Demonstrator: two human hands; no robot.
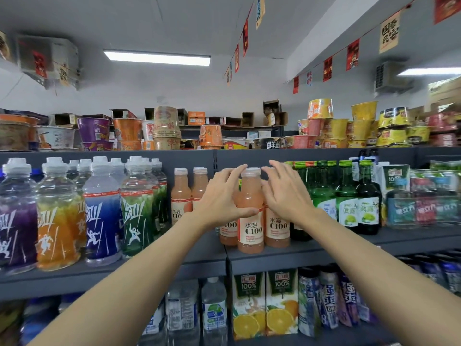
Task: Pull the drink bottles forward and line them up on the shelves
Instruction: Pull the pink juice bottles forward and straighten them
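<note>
Pink C100 drink bottles are standing on the grey middle shelf, and one front bottle is sitting nearest the shelf's front edge, upright, with another C100 bottle just beside it on its right and slightly further back. Two more are standing well back on the left. The left hand is reaching in with its fingers spread and relaxed, gripping nothing; its thumb is lying against the front bottle's label and its fingertips are hovering by the cap. The right hand is likewise spreading its fingers loosely on the bottle's other side, partly covering the neighbouring bottle, and whether it is touching either one is hard to tell. Green glass bottles are lining the shelf to the right, and large sports drink bottles are filling the left. Instant noodle cups are crowding the top shelf, while orange juice cartons and water bottles are standing on the shelf below.
</note>
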